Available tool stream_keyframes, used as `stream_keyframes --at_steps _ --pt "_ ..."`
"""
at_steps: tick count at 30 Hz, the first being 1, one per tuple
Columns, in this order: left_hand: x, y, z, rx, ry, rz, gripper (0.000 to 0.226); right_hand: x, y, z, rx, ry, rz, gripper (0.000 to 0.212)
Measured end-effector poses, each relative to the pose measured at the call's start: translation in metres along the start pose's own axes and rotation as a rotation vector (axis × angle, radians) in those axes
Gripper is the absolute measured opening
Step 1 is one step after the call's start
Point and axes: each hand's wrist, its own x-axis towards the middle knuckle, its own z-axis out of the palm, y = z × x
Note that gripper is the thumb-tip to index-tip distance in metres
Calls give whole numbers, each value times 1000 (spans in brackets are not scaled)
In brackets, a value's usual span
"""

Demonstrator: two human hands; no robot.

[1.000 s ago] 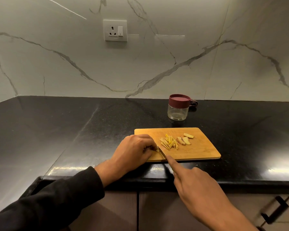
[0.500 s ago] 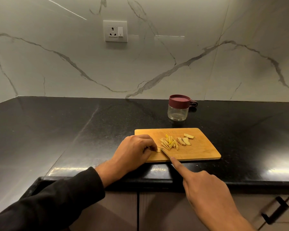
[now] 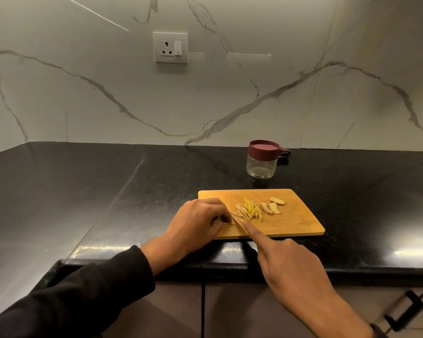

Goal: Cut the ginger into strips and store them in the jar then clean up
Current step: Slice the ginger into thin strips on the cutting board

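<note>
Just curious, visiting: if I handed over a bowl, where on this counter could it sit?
Bare black counter left of the cutting board, and right of it past the jar. Crowded: the board's near-left corner, with both hands, knife and ginger strips.

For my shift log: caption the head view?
Left hand pins ginger on cutting board while right hand slices with knife.

Pale ginger strips and slices on wooden board; lidded jar behind.
</note>
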Motion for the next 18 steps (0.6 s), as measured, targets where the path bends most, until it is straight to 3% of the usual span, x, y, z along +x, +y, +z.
stream_keyframes --at_steps 18 --pt "0 2 -2 4 -6 7 20 3 -4 1 112 27 15 56"
